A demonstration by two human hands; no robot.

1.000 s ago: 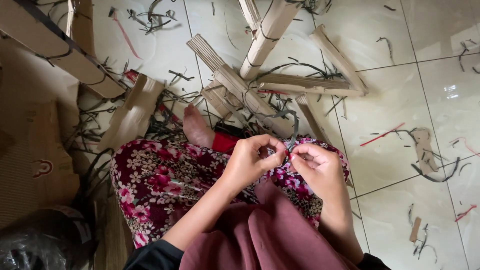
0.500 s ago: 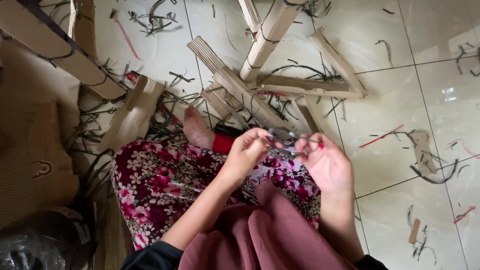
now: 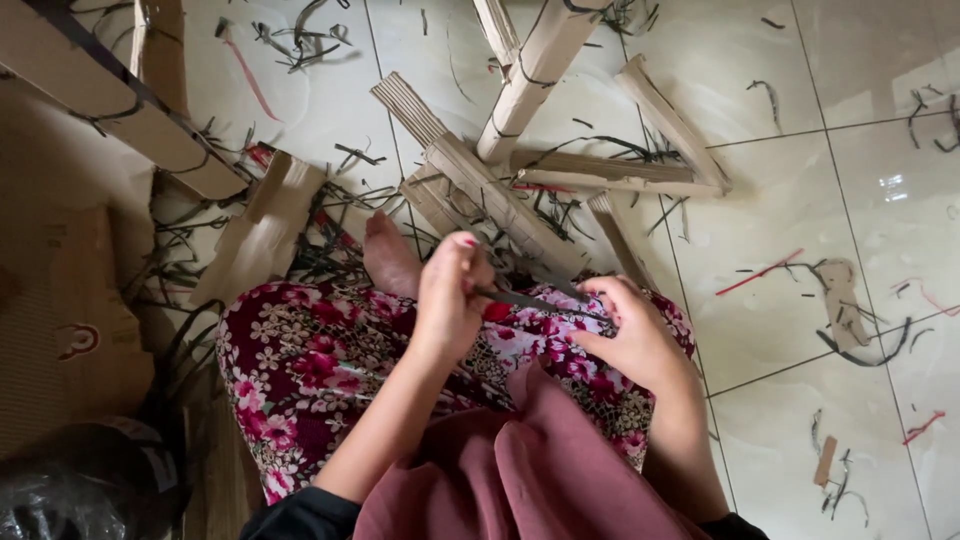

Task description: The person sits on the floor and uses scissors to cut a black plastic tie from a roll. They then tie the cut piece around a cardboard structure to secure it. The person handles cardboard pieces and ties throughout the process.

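My left hand [image 3: 450, 295] and my right hand [image 3: 632, 335] are raised over my lap, which is covered by a floral red and white cloth [image 3: 320, 370]. Stretched between the two hands is a thin dark strip [image 3: 530, 300], pinched at one end by the left fingers and at the other by the right. My bare foot [image 3: 388, 258] pokes out just beyond the cloth. Past my hands lies a heap of folded cardboard strips [image 3: 500, 200] on the tiled floor.
Long cardboard pieces [image 3: 110, 100] lean at the left, another flat brown sheet [image 3: 70, 320] beside them. Dark thin offcuts [image 3: 300, 30] and some red slivers [image 3: 758, 272] litter the pale tiles. A dark plastic bag [image 3: 80, 490] sits at the bottom left.
My hands have drawn apart and lifted slightly, pulling the dark strip out longer between them. The view has shifted a little closer to the lap.
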